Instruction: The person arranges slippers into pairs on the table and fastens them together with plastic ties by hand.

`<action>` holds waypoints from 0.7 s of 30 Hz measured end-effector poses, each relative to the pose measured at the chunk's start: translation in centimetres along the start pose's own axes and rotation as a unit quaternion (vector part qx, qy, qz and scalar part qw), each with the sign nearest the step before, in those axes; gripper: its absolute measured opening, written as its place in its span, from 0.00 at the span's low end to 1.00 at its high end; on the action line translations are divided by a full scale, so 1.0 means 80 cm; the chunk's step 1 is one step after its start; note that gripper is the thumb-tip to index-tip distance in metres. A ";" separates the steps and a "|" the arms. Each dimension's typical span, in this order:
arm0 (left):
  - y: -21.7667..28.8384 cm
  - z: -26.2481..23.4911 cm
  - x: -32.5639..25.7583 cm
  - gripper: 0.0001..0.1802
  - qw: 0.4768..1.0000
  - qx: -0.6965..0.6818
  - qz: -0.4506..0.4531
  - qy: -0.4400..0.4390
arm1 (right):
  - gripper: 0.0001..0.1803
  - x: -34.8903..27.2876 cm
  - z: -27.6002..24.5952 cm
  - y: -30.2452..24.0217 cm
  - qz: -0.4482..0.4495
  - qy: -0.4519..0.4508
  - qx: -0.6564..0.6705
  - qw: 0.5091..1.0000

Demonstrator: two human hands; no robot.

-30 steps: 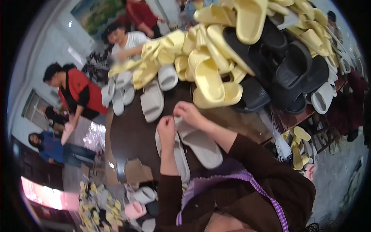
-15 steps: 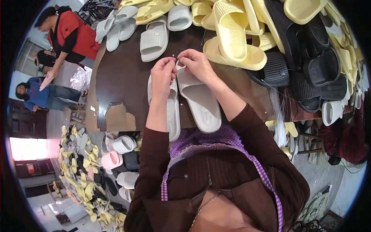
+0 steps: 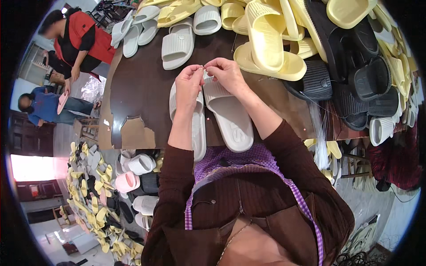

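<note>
Two light grey slippers lie side by side at the table's near edge, the left slipper (image 3: 199, 133) partly under my forearm and the right slipper (image 3: 231, 119) more exposed. Above their toe ends, my left hand (image 3: 189, 87) and my right hand (image 3: 227, 76) meet fingertip to fingertip. Both are closed in a pinch. Whatever sits between the fingers is too small to name. Just beyond my left hand is another grey slipper (image 3: 178, 48), and a yellow slipper (image 3: 266, 42) rests on others past my right hand.
The dark brown table (image 3: 142, 88) has a torn patch (image 3: 136, 133) at its near left. Black slippers (image 3: 313, 82) and a bundle of clear strands (image 3: 320, 137) are at the right. Slippers heap on the floor (image 3: 100, 204). Two people, one in red (image 3: 95, 40), are at far left.
My fingertips have drawn closer together, and my left hand has shifted slightly right. At far left, the person in red has lowered an arm with a pink item. The slippers before me stay put.
</note>
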State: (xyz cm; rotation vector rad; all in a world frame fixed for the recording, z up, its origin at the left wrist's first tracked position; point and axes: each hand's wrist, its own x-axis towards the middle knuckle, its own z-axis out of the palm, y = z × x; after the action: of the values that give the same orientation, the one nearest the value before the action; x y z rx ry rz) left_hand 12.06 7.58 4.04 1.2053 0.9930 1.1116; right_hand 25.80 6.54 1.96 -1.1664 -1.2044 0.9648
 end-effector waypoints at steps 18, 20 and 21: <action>-0.013 -0.005 0.005 0.06 0.999 0.042 0.034 0.006 | 0.09 -0.003 0.003 -0.002 -0.025 0.023 -0.033 0.999; -0.014 -0.005 0.007 0.06 0.999 0.041 0.033 0.004 | 0.09 -0.003 0.004 -0.002 -0.024 0.022 -0.036 0.999; -0.014 -0.005 0.008 0.06 0.999 0.033 0.031 0.009 | 0.09 -0.003 0.004 -0.002 -0.023 0.023 -0.038 0.999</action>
State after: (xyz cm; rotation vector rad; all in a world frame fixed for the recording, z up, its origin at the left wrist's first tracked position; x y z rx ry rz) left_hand 11.90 8.22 2.86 1.2883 1.0189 1.1490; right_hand 25.47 6.33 2.06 -1.2102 -1.2347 0.8599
